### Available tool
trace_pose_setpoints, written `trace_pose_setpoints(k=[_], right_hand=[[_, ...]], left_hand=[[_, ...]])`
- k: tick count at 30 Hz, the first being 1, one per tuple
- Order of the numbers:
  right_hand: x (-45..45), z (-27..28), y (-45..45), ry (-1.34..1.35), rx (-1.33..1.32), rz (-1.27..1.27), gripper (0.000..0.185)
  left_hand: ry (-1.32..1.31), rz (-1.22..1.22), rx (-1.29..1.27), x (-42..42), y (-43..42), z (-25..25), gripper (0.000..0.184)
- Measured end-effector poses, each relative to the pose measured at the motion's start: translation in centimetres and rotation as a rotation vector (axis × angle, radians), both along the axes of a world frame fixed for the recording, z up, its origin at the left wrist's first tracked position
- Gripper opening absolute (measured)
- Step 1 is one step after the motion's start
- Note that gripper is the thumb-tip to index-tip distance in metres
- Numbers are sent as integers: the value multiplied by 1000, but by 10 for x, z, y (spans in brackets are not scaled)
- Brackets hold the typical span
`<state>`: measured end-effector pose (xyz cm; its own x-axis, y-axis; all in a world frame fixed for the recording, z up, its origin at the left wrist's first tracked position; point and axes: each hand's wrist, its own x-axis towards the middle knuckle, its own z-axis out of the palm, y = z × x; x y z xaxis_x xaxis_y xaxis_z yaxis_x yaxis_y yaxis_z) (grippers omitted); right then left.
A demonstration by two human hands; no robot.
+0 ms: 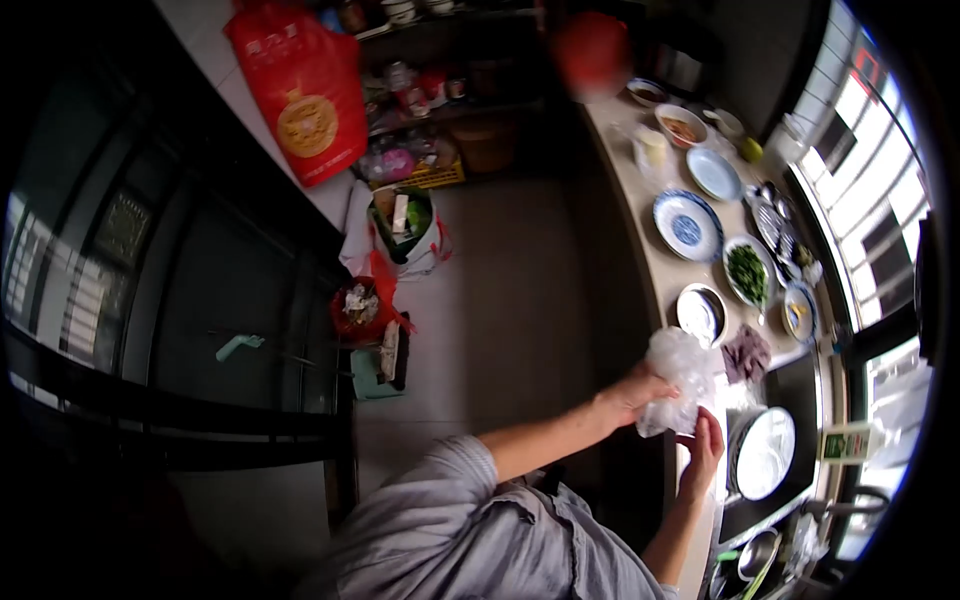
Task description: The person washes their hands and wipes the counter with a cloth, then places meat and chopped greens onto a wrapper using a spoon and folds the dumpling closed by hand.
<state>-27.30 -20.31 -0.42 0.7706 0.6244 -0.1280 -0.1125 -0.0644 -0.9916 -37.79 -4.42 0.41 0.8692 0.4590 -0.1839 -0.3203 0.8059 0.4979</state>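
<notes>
A crumpled clear plastic bag point(680, 375) is held up over the counter's front edge. My left hand point(637, 392) is closed on its left side. Against the bag's lower right part is my right hand point(706, 445), its fingers bent round the plastic. Just beyond the bag stands a round metal bowl point(702, 314), and a purple-grey cloth point(746, 354) lies to the right of it. What is inside the bag, if anything, cannot be made out.
The counter point(640, 215) holds a blue-patterned plate point(688, 226), a dish of chopped greens point(747, 273) and other dishes. A white basin point(765, 453) sits in the sink at the right. Bags and a red-lined bin point(360, 305) stand on the floor.
</notes>
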Motion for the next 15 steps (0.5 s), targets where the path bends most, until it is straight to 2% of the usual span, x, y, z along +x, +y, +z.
trace_pose_setpoints(k=[2,4,7,10,12,15], right_hand=[[-45,3,81,-12,-59,242,26],[-93,4,150,120,-54,454,23],[-151,-13,243,128,-47,792,22],[-219,-28,324,173,-123,958,21],[-263,-35,372,206,-167,1073,22],[-324,-66,443,158,-197,1255,23]], left_hand=[[103,168,15,-72,62,-6,54],[129,321,-33,-145,111,-17,54],[235,667,56,-249,166,-27,53],[492,944,-75,-351,215,-70,54],[600,1133,22,-407,244,-75,55],[643,1317,154,-488,288,-110,56]])
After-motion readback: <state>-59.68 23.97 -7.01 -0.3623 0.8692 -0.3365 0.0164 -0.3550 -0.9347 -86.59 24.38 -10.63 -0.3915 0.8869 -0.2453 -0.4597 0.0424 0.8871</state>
